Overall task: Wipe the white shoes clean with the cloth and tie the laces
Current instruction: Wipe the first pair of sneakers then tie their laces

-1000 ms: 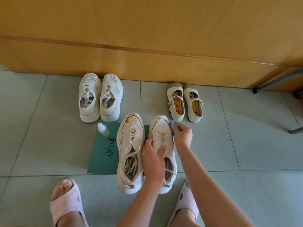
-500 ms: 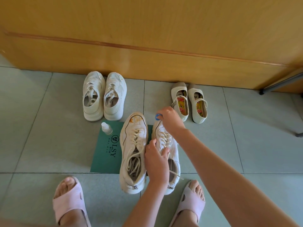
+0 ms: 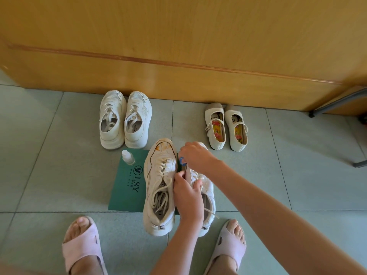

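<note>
Wiping is the step in hand. The near white shoe (image 3: 207, 190) stands toe-away on the right edge of the green mat (image 3: 127, 183), with its heel hanging past the mat's near edge onto the floor tiles. The right hand (image 3: 195, 154) is curled round a small blue cloth (image 3: 182, 160) and sits at the toe end, on the inner side. The left hand (image 3: 188, 195) grips the laced upper, fingers wrapped over it, to steady the shoe.

The left grip probably needs to stay firm so the shoe does not slide off the mat. Short strokes with the cloth, running from toe to heel along the sidewall and turning to a fresh patch as it soils, would likely do best.

Touching it on the left is the other white shoe (image 3: 159, 187), which has orange-brown marks across its toe and probably needs the harder rub. Its laces (image 3: 162, 175) lie loose and untied, and a lace end (image 3: 213, 213) from the held shoe trails on the tile, so tying is not yet done.

A small bottle (image 3: 128, 157) stands at the mat's far left corner. Beyond it, against the wooden panel (image 3: 178, 46), are a pair of white sneakers (image 3: 125, 120) and, well apart to the right, a pair of strap shoes (image 3: 226, 128). The person's feet in pink slippers (image 3: 83, 249) flank the near edge.
</note>
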Tool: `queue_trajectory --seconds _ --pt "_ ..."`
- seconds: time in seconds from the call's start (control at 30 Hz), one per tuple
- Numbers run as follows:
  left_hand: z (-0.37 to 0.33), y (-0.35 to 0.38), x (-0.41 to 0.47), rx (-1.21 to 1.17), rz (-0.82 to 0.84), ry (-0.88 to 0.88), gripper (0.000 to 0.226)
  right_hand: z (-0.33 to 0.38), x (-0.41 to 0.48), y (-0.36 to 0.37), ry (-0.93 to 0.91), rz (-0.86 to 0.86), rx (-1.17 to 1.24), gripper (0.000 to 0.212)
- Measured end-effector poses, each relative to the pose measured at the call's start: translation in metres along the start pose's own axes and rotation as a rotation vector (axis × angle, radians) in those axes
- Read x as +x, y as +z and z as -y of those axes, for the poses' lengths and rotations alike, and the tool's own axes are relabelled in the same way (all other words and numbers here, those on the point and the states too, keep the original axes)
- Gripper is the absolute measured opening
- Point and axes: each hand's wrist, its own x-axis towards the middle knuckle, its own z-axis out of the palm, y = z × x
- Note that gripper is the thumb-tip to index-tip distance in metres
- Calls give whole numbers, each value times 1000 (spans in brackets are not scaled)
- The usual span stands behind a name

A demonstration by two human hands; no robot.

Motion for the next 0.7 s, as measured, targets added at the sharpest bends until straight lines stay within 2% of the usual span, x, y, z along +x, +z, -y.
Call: queue_trajectory --seconds 0.13,0.23,0.3,0.33,0.4,0.43,0.57,0.7 --pt "2 1 0 13 -9 -3 43 3 -11 -4 -20 25 103 18" --pt "2 1 -1 17 -11 6 44 2 -26 -24 4 72 344 22" --pt "2 1 -1 23 -5 10 45 -6 -29 -35 50 -10 461 20" --pt "2 1 -1 22 -5 11 45 -12 -26 -37 94 -109 495 19" --pt "2 0 -1 22 -8 13 46 -24 -13 -33 158 -297 443 20" --pt "2 0 -1 22 -9 13 46 -28 -7 -28 184 -311 400 20" --pt "1 0 -1 16 -11 13 45 -22 15 -6 158 -141 235 17" --pt "1 0 -1 1 -11 11 45 -19 11 -1 51 -126 89 20"
